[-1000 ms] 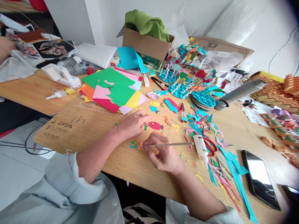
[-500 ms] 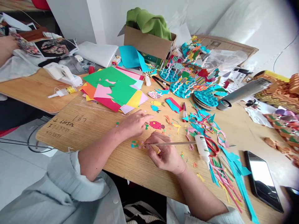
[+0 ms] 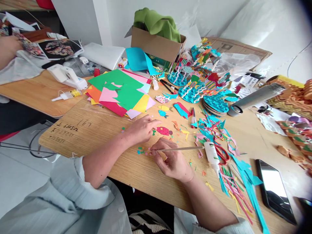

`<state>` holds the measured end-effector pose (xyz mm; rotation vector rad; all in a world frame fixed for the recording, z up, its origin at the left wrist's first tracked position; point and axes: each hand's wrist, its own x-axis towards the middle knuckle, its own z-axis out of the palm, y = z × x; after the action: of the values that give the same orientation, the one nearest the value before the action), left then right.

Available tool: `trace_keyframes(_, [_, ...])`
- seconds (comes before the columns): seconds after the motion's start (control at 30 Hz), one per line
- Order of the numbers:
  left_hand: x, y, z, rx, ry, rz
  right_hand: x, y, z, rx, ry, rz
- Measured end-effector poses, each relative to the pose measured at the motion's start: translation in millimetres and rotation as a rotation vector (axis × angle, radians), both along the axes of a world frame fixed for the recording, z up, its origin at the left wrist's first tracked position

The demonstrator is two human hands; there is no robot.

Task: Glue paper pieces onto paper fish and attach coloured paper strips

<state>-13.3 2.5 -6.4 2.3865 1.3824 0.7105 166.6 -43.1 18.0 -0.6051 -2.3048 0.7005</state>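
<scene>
Wood-grain bench [image 3: 146, 175] against a white wall; handwritten figures [image 3: 64, 130] near its left end, lower lines too faint to read. Clock bearings from the red paper fish [image 3: 163, 131], flat on the bench, just beside the left fingertips.

- Left hand [image 3: 143, 130], nine o'clock: index finger extended toward the fish, other fingers bent, undersides hidden; any hold, cannot tell.
- Right hand [image 3: 172, 161], six o'clock: thumb and fingers pinched together on one end of a thin stick [image 3: 181, 149]; near tip lost in the pinch.
- Paper dots [image 3: 138, 152], between seven and eight, just beside the right thumb; contact with the stick unclear.
- White bottle [image 3: 211, 154], four o'clock, label illegible, near the stick's far end; red-handled scissors [image 3: 226, 152] partly covered behind.
- Phone [image 3: 274, 191], four o'clock, farther out, screen lost to glare.
- Coloured sheets [image 3: 129, 96], ten o'clock, lower layers mostly covered.
- Cardboard box [image 3: 156, 42], twelve o'clock, contents hidden under green cloth [image 3: 158, 24].
- Co-worker's hand [image 3: 9, 47], ten o'clock, blurred, cut off by the frame edge.
</scene>
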Motion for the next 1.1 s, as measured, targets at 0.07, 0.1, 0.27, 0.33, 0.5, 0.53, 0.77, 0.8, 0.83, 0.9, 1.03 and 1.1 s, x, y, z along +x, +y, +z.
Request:
trace_keyframes(0.07, [0, 0, 0.1, -0.002, 0.001, -0.003, 0, 0, 0.3, 0.003, 0.005, -0.006])
trace_keyframes(0.1, [0, 0, 0.1, -0.004, 0.001, -0.003, 0, 0, 0.3, 0.004, 0.009, -0.008])
trace_keyframes(0.27, [1, -1, 0.2, -0.022, -0.004, 0.002, 0, 0, -1.1, -0.010, 0.003, -0.009])
trace_keyframes(0.33, [1, -1, 0.5, -0.021, -0.004, 0.001, 1, 0, -2.1, -0.014, -0.015, -0.009])
trace_keyframes(0.5, [1, -1, 2.0, -0.017, 0.000, -0.002, 1, 1, -4.8, -0.042, -0.024, -0.017])
trace_keyframes(0.53, [1, -1, 2.4, -0.016, -0.002, -0.003, 1, 1, -5.0, -0.046, -0.020, -0.021])
trace_keyframes(0.77, [1, -1, 2.0, -0.007, -0.019, 0.013, 2, 0, -1.5, -0.100, 0.104, -0.077])
trace_keyframes(0.8, [1, -1, 1.6, 0.004, -0.021, 0.012, 3, 1, -0.7, -0.107, 0.127, -0.096])
trace_keyframes(0.83, [0, -1, 1.3, 0.019, -0.024, 0.011, 6, 2, -0.3, -0.114, 0.154, -0.117])
trace_keyframes(0.9, [-1, -1, 0.7, 0.042, -0.029, 0.005, 12, 7, -0.7, -0.128, 0.207, -0.182])
trace_keyframes(1.03, [-3, -1, -0.7, 0.070, -0.020, -0.018, 27, 22, -6.7, -0.102, 0.270, -0.437])
trace_keyframes(1.1, [-4, 0, -1.8, 0.084, -0.019, -0.032, 32, 30, -11.0, -0.082, 0.248, -0.539])
